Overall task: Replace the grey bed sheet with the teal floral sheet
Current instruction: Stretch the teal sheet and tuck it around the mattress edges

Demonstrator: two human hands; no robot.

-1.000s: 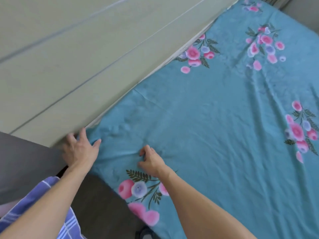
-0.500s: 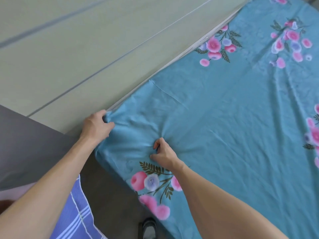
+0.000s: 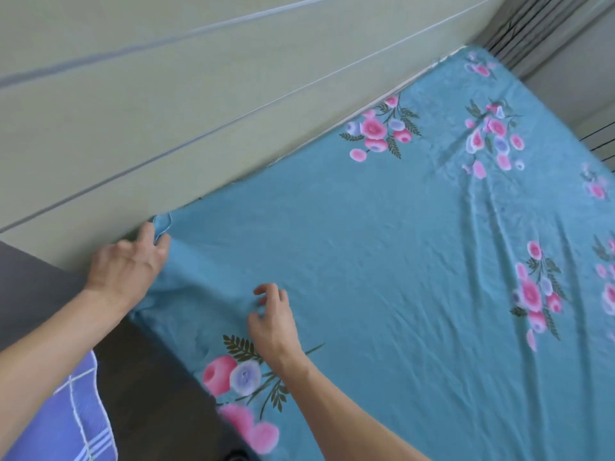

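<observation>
The teal floral sheet lies spread across the bed, covering it from the near left corner all the way to the far right, with soft creases running through the right half and pink and lilac flower clusters scattered over it. Along the far left edge it meets the pale green wall, and a thin strip of something lighter peeks out between sheet and wall further back.

Left hand is at the sheet's corner by the wall, fingers reaching forward and apart, the thumb and forefinger either side of a small fold of teal hem that curls up just beyond the fingertips; it looks like a light pinch on that hem, though motion blur makes the grip hard to call. Right hand sits just to the right and nearer, hovering at the sheet surface with fingers curled and loosely spread, tips touching or nearly touching the cloth, holding nothing that can be made out.

Near left, the sheet drapes over the bed edge above a dark floor, and a blue checked cloth shows at the bottom left corner
</observation>
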